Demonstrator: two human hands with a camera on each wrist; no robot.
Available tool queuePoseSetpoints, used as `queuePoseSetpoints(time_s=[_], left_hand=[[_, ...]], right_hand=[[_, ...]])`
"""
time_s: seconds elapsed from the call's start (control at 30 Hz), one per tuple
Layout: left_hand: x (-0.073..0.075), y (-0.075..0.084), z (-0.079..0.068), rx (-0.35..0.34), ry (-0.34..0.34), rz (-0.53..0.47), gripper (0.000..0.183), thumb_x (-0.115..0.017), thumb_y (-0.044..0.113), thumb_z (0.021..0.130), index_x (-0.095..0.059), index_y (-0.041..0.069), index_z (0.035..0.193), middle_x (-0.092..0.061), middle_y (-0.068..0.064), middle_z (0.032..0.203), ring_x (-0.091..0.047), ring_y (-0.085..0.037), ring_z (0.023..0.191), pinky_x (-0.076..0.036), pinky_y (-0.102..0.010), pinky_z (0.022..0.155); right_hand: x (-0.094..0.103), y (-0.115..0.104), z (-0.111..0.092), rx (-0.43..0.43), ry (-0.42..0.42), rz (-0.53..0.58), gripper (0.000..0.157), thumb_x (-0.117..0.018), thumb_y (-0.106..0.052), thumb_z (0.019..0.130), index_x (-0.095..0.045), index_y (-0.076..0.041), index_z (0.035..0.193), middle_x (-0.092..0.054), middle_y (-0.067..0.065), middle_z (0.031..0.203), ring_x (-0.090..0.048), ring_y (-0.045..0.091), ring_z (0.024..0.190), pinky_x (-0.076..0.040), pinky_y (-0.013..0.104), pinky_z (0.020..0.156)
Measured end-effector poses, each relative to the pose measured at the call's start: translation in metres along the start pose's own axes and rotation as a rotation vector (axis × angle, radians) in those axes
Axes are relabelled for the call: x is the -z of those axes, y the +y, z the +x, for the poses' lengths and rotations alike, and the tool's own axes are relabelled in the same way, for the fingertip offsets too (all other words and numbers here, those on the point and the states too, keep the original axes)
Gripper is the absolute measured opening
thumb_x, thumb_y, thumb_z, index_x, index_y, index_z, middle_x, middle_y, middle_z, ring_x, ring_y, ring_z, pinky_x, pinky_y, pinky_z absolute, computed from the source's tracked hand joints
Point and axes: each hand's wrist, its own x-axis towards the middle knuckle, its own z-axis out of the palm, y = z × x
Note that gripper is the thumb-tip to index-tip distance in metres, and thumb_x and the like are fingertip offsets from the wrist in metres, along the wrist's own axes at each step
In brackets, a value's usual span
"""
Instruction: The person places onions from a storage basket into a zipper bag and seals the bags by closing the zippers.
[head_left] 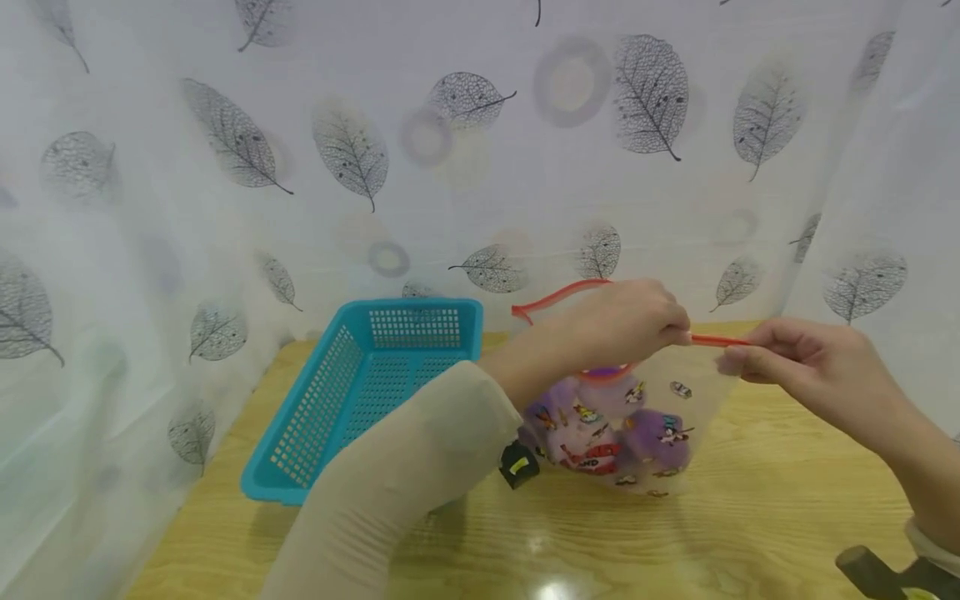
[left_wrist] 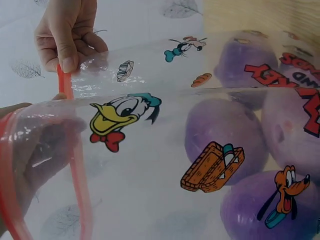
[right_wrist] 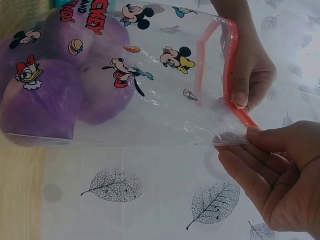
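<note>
A clear zip bag (head_left: 708,387) with cartoon prints and a red zip strip hangs between my hands, its lower part at the table. Several round purple-and-pale things (left_wrist: 222,130) lie in its bottom; their kind is unclear. My left hand (head_left: 626,321) pinches the red strip between thumb and fingers. Just to its right, my right hand (head_left: 832,367) pinches the strip's end at the bag's corner. Between the two hands the strip edges lie together; beyond the left hand the mouth gapes, as the right wrist view shows with the left hand (right_wrist: 252,75) at the gap.
A blue plastic basket (head_left: 363,375) with perforated walls stands to the left on the wooden table (head_left: 585,542). One small black object (head_left: 518,464) with a yellow mark sits beside the bag. A dark object (head_left: 870,571) lies at bottom right. Behind hangs a leaf-print curtain (head_left: 510,192).
</note>
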Motion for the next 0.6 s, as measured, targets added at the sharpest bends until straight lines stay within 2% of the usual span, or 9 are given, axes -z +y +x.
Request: queuePoseSetpoints(time_s=[0.1, 0.17, 0.37, 0.6], left_hand=[[0.000, -0.001, 0.002, 0.014, -0.016, 0.001, 0.026, -0.047, 0.028, 0.100, -0.069, 0.019, 0.110, -0.066, 0.010, 0.104, -0.057, -0.005, 0.101, -0.041, -0.013, 0.088], [0.001, -0.001, 0.004, 0.028, -0.029, -0.002, 0.025, -0.048, 0.029, 0.099, -0.068, 0.020, 0.111, -0.065, 0.011, 0.105, -0.056, -0.004, 0.099, -0.042, -0.013, 0.086], [0.000, -0.003, 0.006, 0.076, -0.060, -0.014, 0.022, -0.047, 0.031, 0.099, -0.066, 0.023, 0.109, -0.063, 0.014, 0.105, -0.054, -0.001, 0.091, -0.042, -0.014, 0.077], [0.000, 0.001, 0.009, 0.078, -0.095, 0.015, 0.020, -0.045, 0.032, 0.100, -0.063, 0.025, 0.107, -0.058, 0.015, 0.099, -0.048, -0.001, 0.083, -0.039, -0.015, 0.071]], right_hand=[[0.001, 0.000, -0.001, -0.051, 0.011, -0.023, 0.003, -0.065, -0.012, 0.089, -0.068, -0.013, 0.090, -0.073, -0.013, 0.081, -0.066, -0.005, 0.074, -0.047, 0.006, 0.064], [0.002, 0.001, -0.001, -0.054, 0.004, -0.027, 0.003, -0.065, -0.012, 0.089, -0.068, -0.012, 0.091, -0.073, -0.012, 0.082, -0.066, -0.005, 0.075, -0.047, 0.006, 0.064], [0.003, 0.002, 0.002, -0.001, -0.024, -0.047, 0.009, -0.065, -0.010, 0.089, -0.067, -0.012, 0.097, -0.072, -0.015, 0.085, -0.063, -0.011, 0.079, -0.046, 0.007, 0.062], [-0.002, 0.000, 0.011, 0.018, -0.045, -0.086, 0.017, -0.066, -0.014, 0.089, -0.070, -0.014, 0.106, -0.071, -0.017, 0.089, -0.062, -0.013, 0.080, -0.045, 0.005, 0.064]])
